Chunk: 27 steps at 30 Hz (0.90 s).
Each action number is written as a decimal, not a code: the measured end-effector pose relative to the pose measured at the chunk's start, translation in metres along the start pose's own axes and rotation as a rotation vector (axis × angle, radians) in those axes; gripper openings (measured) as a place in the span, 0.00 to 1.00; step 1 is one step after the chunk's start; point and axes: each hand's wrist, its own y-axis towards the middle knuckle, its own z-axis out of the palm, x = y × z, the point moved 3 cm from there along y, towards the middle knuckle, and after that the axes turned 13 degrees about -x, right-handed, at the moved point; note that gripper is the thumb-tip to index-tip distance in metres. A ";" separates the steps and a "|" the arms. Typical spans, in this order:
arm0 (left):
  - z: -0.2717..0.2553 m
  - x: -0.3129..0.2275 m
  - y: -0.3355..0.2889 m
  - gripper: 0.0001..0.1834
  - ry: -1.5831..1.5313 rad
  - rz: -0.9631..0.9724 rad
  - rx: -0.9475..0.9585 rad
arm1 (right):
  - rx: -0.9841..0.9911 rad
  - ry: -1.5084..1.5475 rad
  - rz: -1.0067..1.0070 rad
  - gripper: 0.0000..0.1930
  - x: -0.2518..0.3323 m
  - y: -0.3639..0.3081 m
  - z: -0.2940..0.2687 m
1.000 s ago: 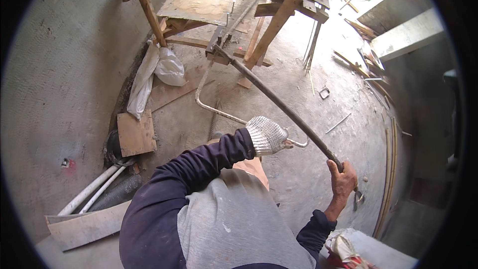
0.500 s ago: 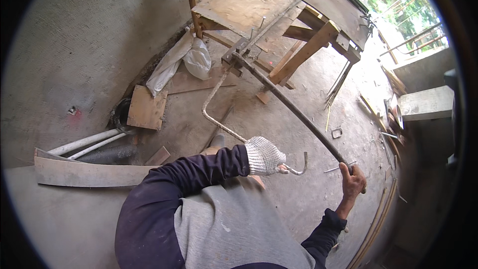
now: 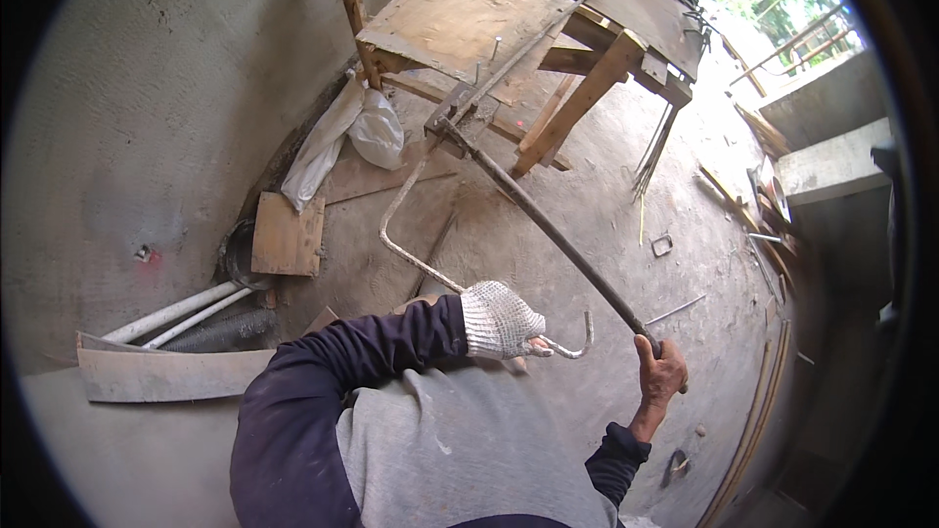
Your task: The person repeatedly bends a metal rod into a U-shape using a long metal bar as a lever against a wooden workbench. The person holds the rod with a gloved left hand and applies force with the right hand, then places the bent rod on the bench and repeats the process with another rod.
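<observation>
And there was the rod (image 3: pixel 421 262), a pale, dusty, thin one, slanting down from the metal block (image 3: pixel 448 106), kinked sharply partway along, then running to a hook that curled upward at its near end! Beyond the block a straight length stretched over the wooden surface (image 3: pixel 450 15); whether it was the same piece, one could not tell. The count: one bent rod in play, one dark, straight bar (image 3: pixel 553 232), one block, two upright pins (image 3: pixel 496 46) on the boards, two white pipes (image 3: pixel 176 313) low by the wall, one square ring (image 3: pixel 662 245) on the floor. Now the hands! The left hand (image 3: pixel 501 320), in a white knitted glove, was wrapped around the rod just short of the hook, which poked out to its right, while the kink lay up and to its left. The right hand (image 3: pixel 662 372), bare, had its fingers closed around the bar's lower end; the rod's hook sat near it, to its left, not touching, and the bar's upper end met the block.
</observation>
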 end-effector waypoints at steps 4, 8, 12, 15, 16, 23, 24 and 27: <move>0.008 0.008 -0.005 0.21 0.044 0.036 -0.021 | -0.015 -0.089 0.053 0.37 0.010 -0.015 -0.010; 0.010 0.011 -0.010 0.23 0.047 0.082 -0.085 | -0.071 -0.141 0.076 0.41 0.017 -0.024 -0.013; 0.007 0.012 -0.015 0.24 0.043 0.109 -0.077 | -0.124 -0.168 0.111 0.43 0.023 -0.036 -0.013; 0.005 0.014 -0.019 0.24 0.024 0.136 -0.054 | -0.146 -0.214 0.130 0.44 0.028 -0.044 -0.015; 0.006 0.014 -0.021 0.24 0.034 0.140 -0.048 | -0.160 -0.202 0.130 0.44 0.031 -0.047 -0.016; 0.002 0.018 -0.030 0.22 0.018 0.206 -0.015 | -0.151 -0.229 0.239 0.44 0.047 -0.069 -0.025; 0.001 0.018 -0.031 0.22 0.018 0.204 0.006 | -0.156 -0.243 0.242 0.44 0.050 -0.074 -0.028; -0.005 0.021 -0.040 0.21 0.054 0.218 0.061 | -0.168 -0.274 0.264 0.44 0.067 -0.093 -0.035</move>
